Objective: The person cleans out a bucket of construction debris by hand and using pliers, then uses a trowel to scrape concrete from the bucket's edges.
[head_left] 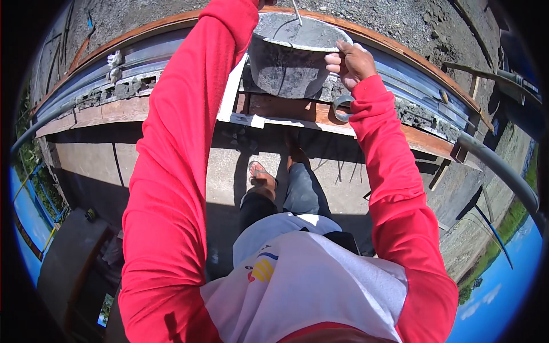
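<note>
- Bucket (293, 71): dark, grey-smeared, at the far middle, above the long trough between two timber boards; mouth visible from above. Cannot tell whether it rests on anything below.
- Right hand (355, 64): closed on the bucket's rim at its right side, fingers curled against the outer wall.
- Left hand (266, 3): only a sliver shows at the far edge, past the bucket's left side; cannot tell its grip.
- Thin pale rod (297, 12) at the bucket's far side, upper end cut off.
- Grey ring (343, 108) just below the right wrist, by the near board (420, 140).
- White bar (233, 88) just left of the bucket, running near to far.
- Far board (420, 48) bends behind the bucket; gravel (380, 17) beyond it.
- Grey pipe (506, 171) at the right, curving toward the near side.
- Wearer's sandalled foot (262, 172) on sunlit concrete (227, 171), near side of the trough.
</note>
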Available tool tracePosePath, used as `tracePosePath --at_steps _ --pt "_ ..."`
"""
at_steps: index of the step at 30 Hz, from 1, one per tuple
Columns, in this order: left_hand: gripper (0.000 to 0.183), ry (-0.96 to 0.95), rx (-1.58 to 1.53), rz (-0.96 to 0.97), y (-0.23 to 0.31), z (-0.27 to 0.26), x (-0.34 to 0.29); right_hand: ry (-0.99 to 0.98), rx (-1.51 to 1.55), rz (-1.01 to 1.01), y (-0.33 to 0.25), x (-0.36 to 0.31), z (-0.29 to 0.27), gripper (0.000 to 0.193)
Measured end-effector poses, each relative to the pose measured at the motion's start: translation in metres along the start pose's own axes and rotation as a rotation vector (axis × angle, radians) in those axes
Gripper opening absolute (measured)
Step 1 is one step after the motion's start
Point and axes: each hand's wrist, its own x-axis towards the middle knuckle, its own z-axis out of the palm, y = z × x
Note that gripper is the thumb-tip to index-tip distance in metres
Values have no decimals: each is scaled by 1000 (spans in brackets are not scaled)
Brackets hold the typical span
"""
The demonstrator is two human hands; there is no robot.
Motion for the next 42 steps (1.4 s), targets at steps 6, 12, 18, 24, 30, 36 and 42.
tracePosePath --at_steps 6,12,18,24,30,36,42 --pt "22 123 219 152 7 6 -4 -55 18 36 -2 6 -2 16" --pt "24 395 476 419 10 17 -20 25 -109 26 24 -26 -3 70" --pt "23 352 331 173 12 17 -86 108 131 -42 92 -70 4 37" --pt "27 -184 167 -270 -19 -4 -174 93 253 464 152 -97 15 42" --pt "33 225 -828 -771 -37 27 -218 -34 20 637 193 -91 11 29" --pt "35 502 -1002 -486 -50 47 -199 -63 108 584 215 -84 6 20" --pt "38 551 -1172 -528 -54 47 -186 -316 -1018 -428 254 -80 -5 16"
